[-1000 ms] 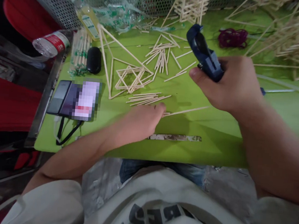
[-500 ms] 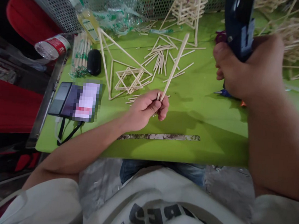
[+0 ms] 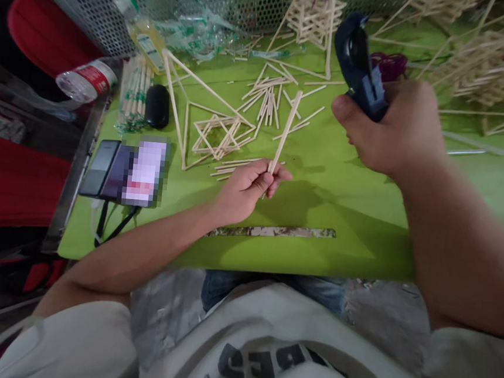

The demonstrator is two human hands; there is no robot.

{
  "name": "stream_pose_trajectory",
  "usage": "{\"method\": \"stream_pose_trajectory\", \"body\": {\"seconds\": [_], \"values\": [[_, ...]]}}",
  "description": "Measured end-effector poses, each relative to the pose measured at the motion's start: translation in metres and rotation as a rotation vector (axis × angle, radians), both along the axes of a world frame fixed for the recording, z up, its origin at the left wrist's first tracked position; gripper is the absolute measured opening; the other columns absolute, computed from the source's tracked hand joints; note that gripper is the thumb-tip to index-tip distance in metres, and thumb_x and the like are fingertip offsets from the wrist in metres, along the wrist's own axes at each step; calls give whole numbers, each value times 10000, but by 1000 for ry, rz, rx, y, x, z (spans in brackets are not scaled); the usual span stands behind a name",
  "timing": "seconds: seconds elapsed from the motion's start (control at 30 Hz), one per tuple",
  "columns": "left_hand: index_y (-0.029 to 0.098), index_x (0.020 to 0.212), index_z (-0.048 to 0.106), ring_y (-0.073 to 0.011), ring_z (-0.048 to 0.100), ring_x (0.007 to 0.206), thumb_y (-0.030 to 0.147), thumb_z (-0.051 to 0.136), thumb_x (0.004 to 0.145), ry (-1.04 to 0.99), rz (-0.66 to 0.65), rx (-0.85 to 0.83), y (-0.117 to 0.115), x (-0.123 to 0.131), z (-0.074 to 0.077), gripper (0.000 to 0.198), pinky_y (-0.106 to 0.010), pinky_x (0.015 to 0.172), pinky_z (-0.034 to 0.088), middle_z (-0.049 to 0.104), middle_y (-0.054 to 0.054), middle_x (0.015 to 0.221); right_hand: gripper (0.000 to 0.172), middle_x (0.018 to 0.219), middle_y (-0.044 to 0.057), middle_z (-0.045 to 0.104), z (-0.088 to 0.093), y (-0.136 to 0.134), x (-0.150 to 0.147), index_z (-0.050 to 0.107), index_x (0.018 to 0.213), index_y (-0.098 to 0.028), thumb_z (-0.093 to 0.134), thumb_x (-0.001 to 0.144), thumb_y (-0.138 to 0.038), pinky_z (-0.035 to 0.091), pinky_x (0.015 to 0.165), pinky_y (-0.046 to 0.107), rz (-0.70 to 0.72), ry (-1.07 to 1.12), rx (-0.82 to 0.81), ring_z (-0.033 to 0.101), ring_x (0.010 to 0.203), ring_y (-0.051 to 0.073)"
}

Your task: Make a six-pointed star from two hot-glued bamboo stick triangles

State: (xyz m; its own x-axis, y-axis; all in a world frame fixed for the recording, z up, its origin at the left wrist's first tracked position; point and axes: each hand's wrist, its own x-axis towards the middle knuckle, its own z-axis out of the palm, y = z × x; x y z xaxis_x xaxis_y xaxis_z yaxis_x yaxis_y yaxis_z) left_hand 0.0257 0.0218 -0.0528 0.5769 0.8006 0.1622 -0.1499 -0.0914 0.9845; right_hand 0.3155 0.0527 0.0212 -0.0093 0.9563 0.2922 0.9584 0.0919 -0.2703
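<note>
Left hand: one; grip pinched, thumb against fingers, on at least one long stick (any further pieces inside are hidden), which slants up over the tabletop
Right hand: one; grip closed round one dark blue tool, held to the right of the long stick and apart from it
Stick star: one, flat, at the lower right part of one triangular frame
Short sticks: over a dozen, loose and overlapping, exact count unreadable
Stick row: several, partly behind the left hand
Stick lattices: three visible, one at the far edge, two at the right
Bottles: two, one with a red label, one holding yellow liquid
Black case: one
Metal strip: one, near edge
Purple cord: one bundle
Change over half a second: right hand and tool now farther left, closer to the left hand; long stick's tip lower; left hand nearly in place
</note>
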Motion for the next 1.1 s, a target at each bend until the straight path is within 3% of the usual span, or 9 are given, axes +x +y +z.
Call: {"method": "stream_pose_trajectory", "body": {"seconds": [0.13, 0.23, 0.43, 0.6, 0.7, 0.83, 1.1], "values": [[218, 1027, 706, -145, 569, 716, 658, 649, 1200, 47, 10, 30, -2, 3, 2, 476, -307, 693, 489, 616, -6, 816, 859, 671, 66, 557, 6, -2, -9, 719, 866, -332, 296, 1059, -1054, 551, 572, 456, -95, 63, -61, 554, 596, 242], [228, 996, 668, -141, 523, 684, 644, 624, 1215, 50, 5, 50, -3, 5, 4, 473, -297, 654, 456, 598, 4, 795, 814, 666, 68, 550, 8, -4, -13, 723, 881, -320, 362, 1067, -1025, 561, 630, 462, -114, 59, -96, 555, 617, 250], [231, 1021, 680, -132, 518, 660, 573, 612, 1241, -28, 66, 123, 0, 2, 10, 412, -288, 638, 430, 586, 16, 769, 624, 750, 88, 636, 16, -11, -30, 723, 966, -277, 454, 1145, -811, 454, 689, 422, -48, -7, -244, 600, 734, 264], [243, 1052, 698, -142, 535, 675, 576, 616, 1238, -35, 172, 181, 2, -5, 20, 390, -306, 655, 467, 598, -3, 805, 397, 842, 96, 737, 11, -14, -47, 717, 926, -255, 627, 1058, -619, 323, 662, 392, 12, -71, -290, 608, 757, 259], [245, 1067, 706, -143, 558, 683, 558, 601, 1247, -22, 203, 244, 3, -7, 23, 375, -317, 670, 496, 614, -13, 839, 289, 996, 105, 812, 6, -19, -52, 754, 1011, -244, 638, 998, -508, 311, 673, 383, 98, -110, -263, 678, 855, 280], [245, 1069, 696, -131, 566, 666, 523, 601, 1253, -23, 237, 337, 5, -6, 24, 347, -308, 665, 509, 610, -2, 834, 318, 1157, 135, 850, 2, -27, -55, 775, 1126, -229, 644, 952, -460, 339, 712, 389, 183, -118, -198, 753, 1004, 325], [234, 1080, 687, -125, 632, 653, 446, 523, 1286, 132, 290, 519, 6, -9, 20, 338, -296, 633, 500, 680, 2, 817, 393, 1269, 163, 856, 1, -35, -59, 807, 1247, -258, 655, 962, -482, 410, 726, 444, 222, -185, -151, 791, 1057, 419]]}}
